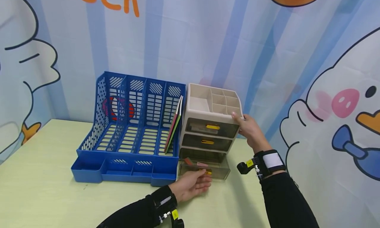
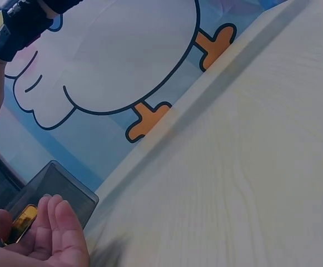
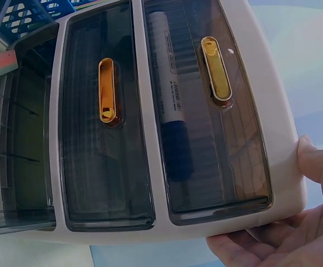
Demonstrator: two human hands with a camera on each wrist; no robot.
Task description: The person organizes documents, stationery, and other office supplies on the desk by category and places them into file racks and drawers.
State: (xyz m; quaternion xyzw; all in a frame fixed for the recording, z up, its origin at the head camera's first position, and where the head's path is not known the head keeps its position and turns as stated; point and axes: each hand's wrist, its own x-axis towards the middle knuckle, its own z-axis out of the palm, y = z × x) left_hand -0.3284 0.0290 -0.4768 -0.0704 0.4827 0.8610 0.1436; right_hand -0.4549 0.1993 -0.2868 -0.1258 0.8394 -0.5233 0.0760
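A small beige desktop drawer organizer [image 1: 185, 127] stands on the table, its bottom drawer [image 1: 222, 173] pulled out. My left hand [image 1: 191, 185] is low in front of that drawer, pinching its yellow handle [image 2: 25, 221] between thumb and fingers. Inside lie a red-and-green block [image 3: 1, 64] and a pink piece [image 1: 202, 164]. With my right hand [image 1: 251, 132] I grip the organizer's upper right side, the thumb at its top edge. The top drawer [image 3: 205, 167] and the middle drawer [image 3: 103, 183] are closed. A blue-capped white marker [image 3: 164, 67] shows through the top drawer's front.
A blue file rack [image 1: 135, 158] with several slots stands directly left of the organizer. Thin booklets [image 1: 173, 127] lean in its rightmost slot. The organizer's top has several compartments [image 1: 218, 99]. Behind the pale table [image 1: 38, 175] hangs a cartoon-printed curtain [image 1: 190, 40].
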